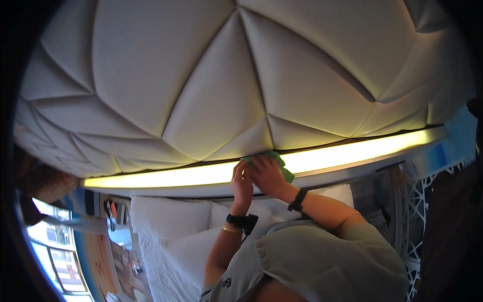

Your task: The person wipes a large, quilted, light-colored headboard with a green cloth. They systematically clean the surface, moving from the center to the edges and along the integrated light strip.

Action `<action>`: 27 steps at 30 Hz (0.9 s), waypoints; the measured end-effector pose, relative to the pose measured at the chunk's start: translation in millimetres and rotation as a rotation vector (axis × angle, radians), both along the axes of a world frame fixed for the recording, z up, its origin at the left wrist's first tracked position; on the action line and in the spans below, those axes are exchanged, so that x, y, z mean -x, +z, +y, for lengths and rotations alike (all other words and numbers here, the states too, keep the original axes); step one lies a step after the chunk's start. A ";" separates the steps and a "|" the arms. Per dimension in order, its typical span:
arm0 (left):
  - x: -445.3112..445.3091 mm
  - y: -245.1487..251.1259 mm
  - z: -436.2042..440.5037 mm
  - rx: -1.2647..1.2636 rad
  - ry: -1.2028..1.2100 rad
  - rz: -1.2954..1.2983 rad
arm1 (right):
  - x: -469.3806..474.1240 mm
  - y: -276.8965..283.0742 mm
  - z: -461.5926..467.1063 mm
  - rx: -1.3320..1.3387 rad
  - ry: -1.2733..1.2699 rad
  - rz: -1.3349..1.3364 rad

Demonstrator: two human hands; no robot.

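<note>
A crumpled green cloth [287,174] lies against the glowing light strip [339,150], just below a padded, pale upholstered wall panel [219,87]. My right hand [267,175] holds the cloth, its fingers spread over it at the strip's upper edge. Close beside it, my left hand [242,185] is raised with bent fingers at the cloth's left end. Whether its fingertips grip the cloth is hidden. Black bands are on both wrists, and a small device sits on the left one.
Beneath my arms is a bed with white pillows [169,215] and white bedding [162,268]. A tray-like surface [120,234] holding small items stands left of the bed. Further left is a bright window [56,256]. A white lattice screen [415,219] stands at the right.
</note>
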State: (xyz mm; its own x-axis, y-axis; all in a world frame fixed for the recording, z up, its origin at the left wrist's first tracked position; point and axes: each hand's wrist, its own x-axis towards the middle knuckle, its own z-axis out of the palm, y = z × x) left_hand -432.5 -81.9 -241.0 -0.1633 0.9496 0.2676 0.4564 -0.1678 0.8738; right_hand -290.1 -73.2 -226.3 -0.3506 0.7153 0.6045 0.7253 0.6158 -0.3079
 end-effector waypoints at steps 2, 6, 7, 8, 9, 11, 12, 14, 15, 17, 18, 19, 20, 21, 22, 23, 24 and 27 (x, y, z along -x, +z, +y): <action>-4.7 2.8 -0.3 -0.145 -0.001 0.115 | -6.8 -3.9 0.1 0.036 0.016 -0.144; -37.2 12.5 1.0 -0.322 -0.047 0.347 | -54.7 -4.3 1.3 0.001 0.085 -0.056; -45.0 15.8 3.9 -0.343 -0.109 0.389 | -72.6 -3.7 0.2 -0.005 0.075 -0.059; -53.2 18.4 7.8 -0.376 -0.167 0.430 | -92.8 -3.0 -1.9 -0.019 0.062 -0.072; -60.3 20.3 11.6 -0.405 -0.220 0.469 | -113.8 -2.3 -5.1 -0.023 0.054 -0.096; -70.0 21.3 19.4 -0.439 -0.288 0.492 | -160.9 0.6 -11.4 0.004 0.041 -0.156; -72.1 20.8 23.3 -0.459 -0.304 0.523 | -186.1 3.4 -16.1 -0.003 -0.019 -0.181; -72.9 17.6 29.9 -0.474 -0.333 0.574 | -230.4 9.9 -25.0 -0.013 -0.138 -0.217; -73.1 15.1 31.7 -0.440 -0.327 0.561 | -245.9 12.1 -29.2 -0.052 -0.199 -0.202; -73.1 10.1 34.1 -0.396 -0.311 0.530 | -257.0 11.5 -35.3 -0.018 -0.327 -0.190; -72.9 8.0 34.1 -0.389 -0.314 0.577 | -253.0 9.6 -37.6 -0.021 -0.372 -0.174; -72.8 6.3 33.2 -0.383 -0.313 0.584 | -246.9 8.1 -39.9 -0.036 -0.422 -0.134; -72.8 5.6 32.8 -0.387 -0.314 0.592 | -235.0 5.4 -41.2 -0.020 -0.442 -0.128; -73.0 5.3 32.7 -0.386 -0.316 0.606 | -221.1 2.7 -41.2 -0.015 -0.404 -0.153; -72.7 5.7 31.5 -0.400 -0.308 0.612 | -205.0 0.1 -40.7 0.003 -0.362 -0.172; -72.9 6.1 31.2 -0.397 -0.311 0.613 | -187.2 -2.3 -38.6 -0.017 -0.305 -0.144; -72.8 6.5 30.6 -0.387 -0.311 0.616 | -171.5 -4.1 -37.4 0.016 -0.259 -0.158; -72.5 6.5 29.6 -0.376 -0.291 0.616 | -139.6 -4.3 -22.3 -0.013 -0.142 -0.053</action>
State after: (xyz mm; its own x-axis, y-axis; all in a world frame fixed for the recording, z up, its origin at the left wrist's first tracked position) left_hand -360.0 -52.3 -234.5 0.3619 0.7587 0.5417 0.7333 -0.5905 0.3371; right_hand -150.5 -95.5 -230.7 -0.2785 0.7524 0.5970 0.8204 0.5096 -0.2594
